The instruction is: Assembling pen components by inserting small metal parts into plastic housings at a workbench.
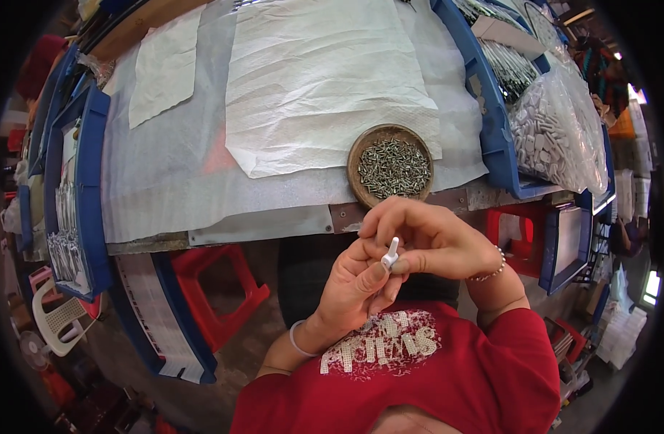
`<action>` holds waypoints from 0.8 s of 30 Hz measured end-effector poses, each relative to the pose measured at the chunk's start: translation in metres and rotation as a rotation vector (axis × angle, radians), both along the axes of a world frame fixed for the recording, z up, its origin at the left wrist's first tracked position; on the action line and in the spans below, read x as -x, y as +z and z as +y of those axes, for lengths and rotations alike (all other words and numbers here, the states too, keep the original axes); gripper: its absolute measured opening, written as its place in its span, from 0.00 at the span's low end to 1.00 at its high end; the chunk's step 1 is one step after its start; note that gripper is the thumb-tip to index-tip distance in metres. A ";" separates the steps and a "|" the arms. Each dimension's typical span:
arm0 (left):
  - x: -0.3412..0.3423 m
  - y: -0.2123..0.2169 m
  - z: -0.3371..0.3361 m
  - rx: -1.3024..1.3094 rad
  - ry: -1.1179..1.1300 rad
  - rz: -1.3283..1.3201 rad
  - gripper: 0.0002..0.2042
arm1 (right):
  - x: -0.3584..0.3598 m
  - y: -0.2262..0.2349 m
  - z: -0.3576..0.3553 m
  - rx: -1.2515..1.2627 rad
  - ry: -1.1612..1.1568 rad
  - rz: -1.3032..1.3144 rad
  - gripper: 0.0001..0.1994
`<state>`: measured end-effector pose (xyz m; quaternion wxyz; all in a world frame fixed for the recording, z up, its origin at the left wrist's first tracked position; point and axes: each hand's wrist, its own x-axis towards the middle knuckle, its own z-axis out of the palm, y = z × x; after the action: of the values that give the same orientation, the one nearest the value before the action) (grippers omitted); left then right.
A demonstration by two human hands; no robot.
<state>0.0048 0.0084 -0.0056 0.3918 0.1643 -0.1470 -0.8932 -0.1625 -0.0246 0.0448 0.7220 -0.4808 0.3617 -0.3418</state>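
Observation:
A small white plastic piece with a narrow stem (394,247) points up between my hands, just off the table's near edge. My left hand (355,281) closes around its lower end, the thumb pressed against it. From the other side my right hand (434,237) pinches the same piece between thumb and curled fingers. Whether anything else sits inside the fingers is hidden. Right beyond my hands, a round wooden bowl (353,160) holds many small silvery metal pins (394,168).
White paper sheets (324,79) cover the table. At right, a blue bin (494,137) holds a clear bag of white plastic pieces (545,134) and thin metal rods (507,65). Another blue bin (93,195) stands left. Red stools (223,289) are below the table.

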 end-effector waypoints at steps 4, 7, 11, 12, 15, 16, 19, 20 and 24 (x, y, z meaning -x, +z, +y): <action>0.000 -0.002 0.000 -0.174 -0.103 0.144 0.16 | 0.002 0.000 -0.002 -0.059 0.046 0.070 0.05; 0.001 0.000 0.000 -0.294 -0.143 0.235 0.16 | 0.000 -0.013 -0.004 -0.126 -0.179 0.027 0.07; 0.001 0.002 -0.001 -0.411 -0.177 0.329 0.14 | -0.004 -0.019 -0.014 -0.175 -0.376 -0.247 0.11; 0.001 0.002 -0.001 -0.432 -0.182 0.339 0.14 | -0.007 -0.017 -0.016 -0.230 -0.375 -0.433 0.11; -0.001 -0.002 0.003 -0.466 -0.193 0.327 0.14 | -0.020 -0.009 -0.024 -0.320 -0.378 -0.549 0.12; -0.001 -0.001 0.004 -0.467 -0.191 0.324 0.14 | -0.023 -0.006 -0.027 -0.398 -0.278 -0.666 0.13; -0.001 0.001 0.003 -0.483 -0.177 0.327 0.14 | -0.033 0.000 -0.029 -0.410 -0.341 -0.484 0.13; -0.002 0.002 0.002 -0.484 -0.178 0.326 0.14 | -0.034 -0.001 -0.032 -0.409 -0.343 -0.456 0.12; -0.009 0.009 -0.006 -0.489 -0.155 0.237 0.13 | -0.042 0.004 -0.031 -0.268 -0.408 -0.325 0.07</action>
<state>0.0133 0.0026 0.0033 0.2855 0.1366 0.1076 -0.9425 -0.1204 -0.0553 0.0486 0.7440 -0.2373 0.3722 -0.5016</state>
